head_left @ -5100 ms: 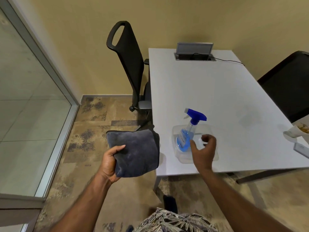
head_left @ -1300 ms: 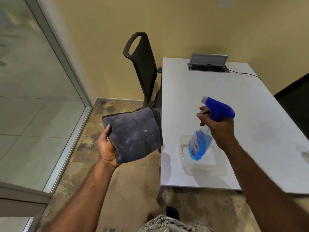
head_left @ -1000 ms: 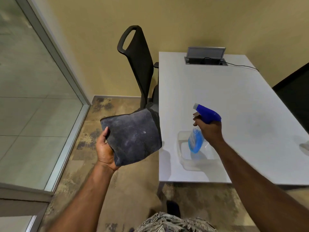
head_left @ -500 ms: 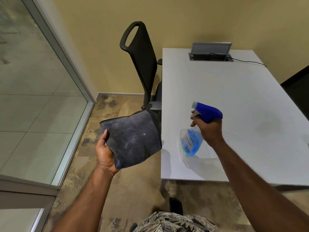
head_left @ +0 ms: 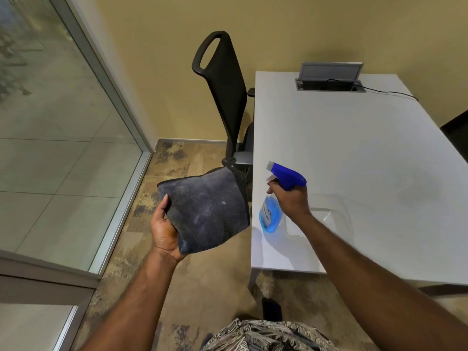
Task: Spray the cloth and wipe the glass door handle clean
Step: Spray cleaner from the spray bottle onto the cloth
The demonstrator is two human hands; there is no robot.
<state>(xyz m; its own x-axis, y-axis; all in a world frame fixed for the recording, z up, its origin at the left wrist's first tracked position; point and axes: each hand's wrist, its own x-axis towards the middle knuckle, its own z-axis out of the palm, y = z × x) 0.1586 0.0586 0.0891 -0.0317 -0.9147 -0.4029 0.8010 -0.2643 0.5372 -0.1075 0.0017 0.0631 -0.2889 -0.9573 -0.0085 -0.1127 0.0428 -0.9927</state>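
Note:
My left hand point(head_left: 164, 231) grips a folded dark grey cloth point(head_left: 206, 211) by its lower left edge and holds it up flat, facing me, over the floor. My right hand point(head_left: 291, 200) grips the neck of a spray bottle point(head_left: 272, 214) of blue liquid, with a finger on the trigger. Its blue nozzle point(head_left: 283, 174) points left at the cloth, a short gap away. A glass wall point(head_left: 50, 138) with a metal frame stands at the left; no door handle is in view.
A white table point(head_left: 354, 153) fills the right side, with a clear plastic tray point(head_left: 329, 219) near its front edge under my right arm. A black office chair point(head_left: 225, 97) stands between wall and table. A cable box point(head_left: 329, 77) sits at the table's far end.
Five seconds ago the bottle stood in the tray; my right hand has lifted it and aimed it at the cloth. Over the last second both hands shifted only slightly, and fine specks show on the cloth.

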